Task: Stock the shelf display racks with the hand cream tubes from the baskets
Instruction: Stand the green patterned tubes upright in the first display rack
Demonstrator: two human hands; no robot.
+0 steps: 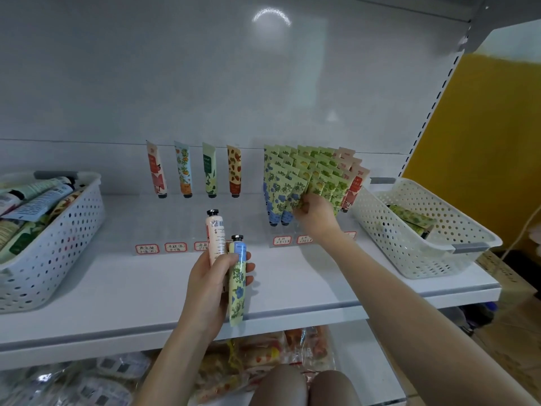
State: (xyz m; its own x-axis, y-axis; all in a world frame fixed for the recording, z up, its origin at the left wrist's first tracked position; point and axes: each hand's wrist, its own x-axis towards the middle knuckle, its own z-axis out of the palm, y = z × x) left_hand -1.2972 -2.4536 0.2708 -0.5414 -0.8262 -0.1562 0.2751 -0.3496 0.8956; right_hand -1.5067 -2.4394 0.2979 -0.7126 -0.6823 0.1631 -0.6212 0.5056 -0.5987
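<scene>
My left hand (215,284) grips two hand cream tubes above the shelf's front edge: a pink tube (215,234) and a yellow tube with blue flowers (237,276), caps up. My right hand (314,213) reaches into the right clear display rack (279,230) and pinches a yellow blue-flowered tube (298,190) among the several packed tubes there. The left rack (175,218) holds only a back row of tubes (194,171). The left basket (55,244) is full of mixed tubes; the right basket (424,230) holds a few green ones (411,216).
Price labels (175,247) line the front of both racks. The white shelf board (292,291) has bare space in front of the racks. Packaged snacks (263,356) lie on the shelf below. A yellow wall (483,142) stands to the right.
</scene>
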